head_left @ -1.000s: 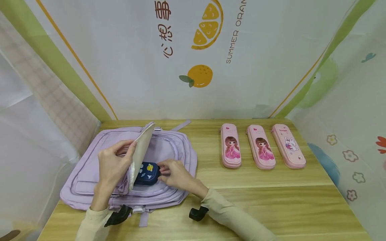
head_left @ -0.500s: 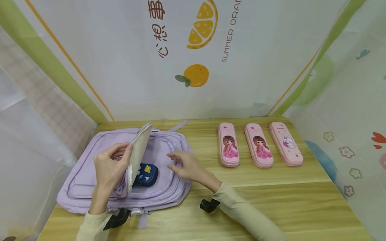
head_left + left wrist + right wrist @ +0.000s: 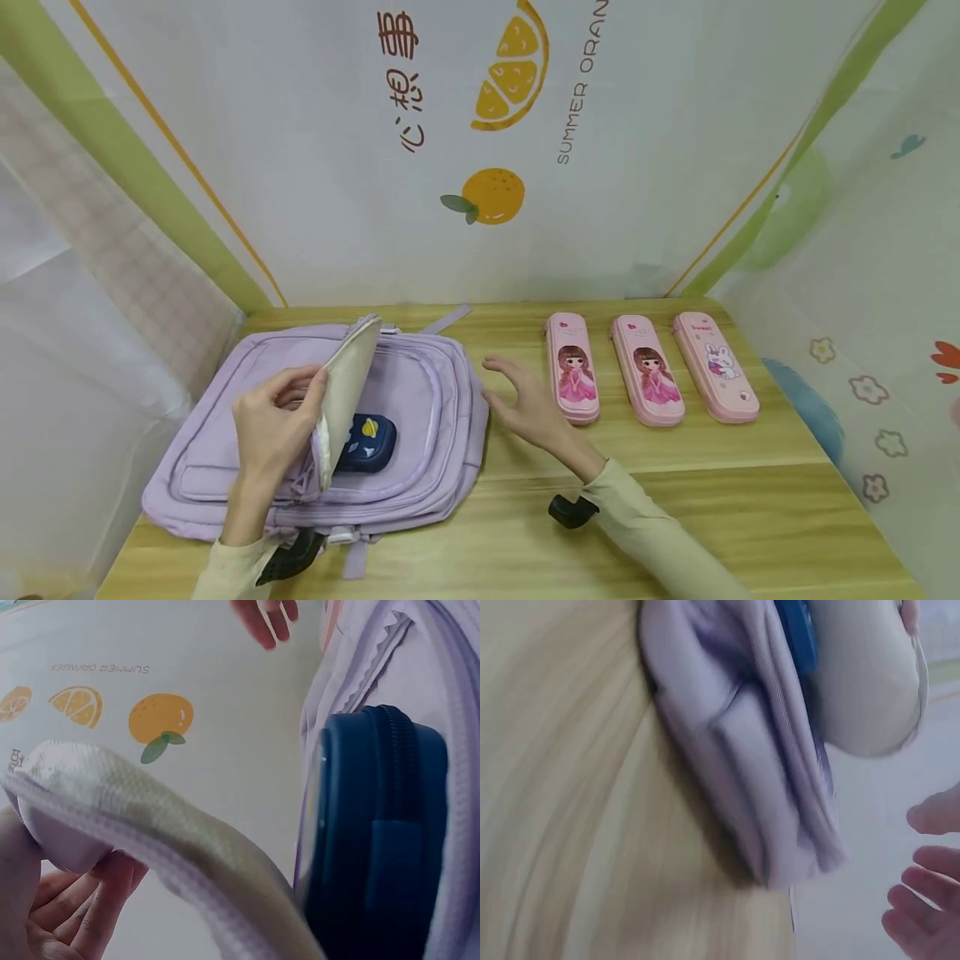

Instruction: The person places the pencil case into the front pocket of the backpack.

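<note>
A lilac backpack (image 3: pixel 225 417) lies flat on the left of the table. My left hand (image 3: pixel 273 421) pinches the edge of its pocket flap (image 3: pixel 351 375), lifting it so the pale lining shows. Under the flap, in the pocket, lies a dark blue zipped case (image 3: pixel 372 443) with a yellow planet on it; the flap hides its left part. In the left wrist view the zip side of the blue case (image 3: pixel 382 832) shows closely. My right hand (image 3: pixel 532 408) hovers between the backpack and the nearest pink pencil case (image 3: pixel 573 367), fingers apart, holding nothing.
Beyond that one, two more pencil cases stand in a row on the right: a pink pencil case with a girl (image 3: pixel 649 371) and a pink pencil case with a rabbit (image 3: pixel 716 367). A printed curtain (image 3: pixel 360 250) hangs behind the wooden table (image 3: pixel 675 492).
My right hand has let go of the blue case and moved right, off the backpack. The left hand still holds the flap up.
</note>
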Demonstrator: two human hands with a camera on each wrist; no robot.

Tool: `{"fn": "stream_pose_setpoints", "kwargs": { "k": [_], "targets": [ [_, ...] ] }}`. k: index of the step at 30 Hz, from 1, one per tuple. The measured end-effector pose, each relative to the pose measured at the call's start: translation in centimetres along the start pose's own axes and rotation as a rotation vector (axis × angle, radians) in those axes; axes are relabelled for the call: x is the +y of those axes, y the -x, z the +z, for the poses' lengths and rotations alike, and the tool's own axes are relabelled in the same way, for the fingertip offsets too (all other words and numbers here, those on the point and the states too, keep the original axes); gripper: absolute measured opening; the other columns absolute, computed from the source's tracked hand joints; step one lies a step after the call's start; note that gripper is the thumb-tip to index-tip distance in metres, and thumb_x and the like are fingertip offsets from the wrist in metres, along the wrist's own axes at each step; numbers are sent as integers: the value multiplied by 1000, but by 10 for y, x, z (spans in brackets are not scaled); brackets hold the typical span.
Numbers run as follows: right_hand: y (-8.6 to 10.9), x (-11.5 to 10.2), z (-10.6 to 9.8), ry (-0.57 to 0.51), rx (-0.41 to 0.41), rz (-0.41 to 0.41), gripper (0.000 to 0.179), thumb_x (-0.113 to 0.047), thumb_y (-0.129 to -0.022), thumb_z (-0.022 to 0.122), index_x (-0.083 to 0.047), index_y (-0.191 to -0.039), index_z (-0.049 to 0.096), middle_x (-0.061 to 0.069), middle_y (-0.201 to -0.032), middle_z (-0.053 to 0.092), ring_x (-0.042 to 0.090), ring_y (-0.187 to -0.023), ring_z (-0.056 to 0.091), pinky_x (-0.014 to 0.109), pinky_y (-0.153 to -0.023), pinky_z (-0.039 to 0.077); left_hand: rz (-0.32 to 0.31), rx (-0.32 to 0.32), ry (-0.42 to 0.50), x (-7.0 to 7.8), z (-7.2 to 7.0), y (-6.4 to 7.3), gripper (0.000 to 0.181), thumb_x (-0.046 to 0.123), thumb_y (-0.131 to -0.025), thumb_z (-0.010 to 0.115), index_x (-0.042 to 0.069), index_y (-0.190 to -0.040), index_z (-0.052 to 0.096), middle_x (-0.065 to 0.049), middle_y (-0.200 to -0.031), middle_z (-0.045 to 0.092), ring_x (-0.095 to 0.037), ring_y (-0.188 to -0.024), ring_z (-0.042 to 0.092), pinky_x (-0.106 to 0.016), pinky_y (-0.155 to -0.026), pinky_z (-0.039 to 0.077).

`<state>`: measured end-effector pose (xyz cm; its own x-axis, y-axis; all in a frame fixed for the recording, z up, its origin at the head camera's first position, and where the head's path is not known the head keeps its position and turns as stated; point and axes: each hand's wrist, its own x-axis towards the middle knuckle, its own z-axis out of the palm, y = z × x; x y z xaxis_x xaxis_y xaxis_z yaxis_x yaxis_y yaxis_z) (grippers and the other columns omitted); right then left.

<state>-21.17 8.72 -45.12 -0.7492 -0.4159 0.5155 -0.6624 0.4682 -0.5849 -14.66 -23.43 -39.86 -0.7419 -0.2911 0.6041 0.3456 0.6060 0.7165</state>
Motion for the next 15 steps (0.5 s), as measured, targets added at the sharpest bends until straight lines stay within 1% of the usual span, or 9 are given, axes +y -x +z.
{"fn": "stream_pose_setpoints", "kwargs": {
  "k": [2,5,8,11,15],
  "targets": [
    [5,6,-5,31,42,-6,45,-6,-88,75,8,-128,61,24,-131,65,39,-125,61,50,-111,49,-11,7,0,-1,0,2,9,2,-87,75,-5,-90,78,-20,-74,74,16,-60,61,-4,-57,52],
    [10,12,-11,68,85,1,51,-7,-87,76,8,-131,59,25,-132,64,40,-124,61,51,-109,50,-29,15,-8,-1,-1,4,8,2,-87,75,-4,-90,78,-17,-73,74,15,-59,61,-4,-58,52],
    [17,18,-17,84,112,30,54,-7,-86,77,10,-133,56,27,-133,63,41,-126,59,53,-109,49,-36,9,-13,-1,-1,5,8,2,-86,76,-4,-90,79,-16,-72,74,15,-59,61,-3,-58,51],
    [23,24,-22,94,145,66,56,-6,-86,77,12,-134,54,29,-132,61,43,-126,58,56,-108,49,-31,2,-11,0,0,6,8,2,-86,76,-4,-91,79,-19,-73,74,16,-60,61,-3,-58,51],
    [30,32,-28,121,216,109,61,-8,-83,80,14,-133,53,32,-133,59,46,-125,57,59,-107,48,-26,-7,3,1,4,5,9,4,-88,75,-3,-91,79,-21,-74,74,18,-62,60,-2,-60,50]
  ]
}}
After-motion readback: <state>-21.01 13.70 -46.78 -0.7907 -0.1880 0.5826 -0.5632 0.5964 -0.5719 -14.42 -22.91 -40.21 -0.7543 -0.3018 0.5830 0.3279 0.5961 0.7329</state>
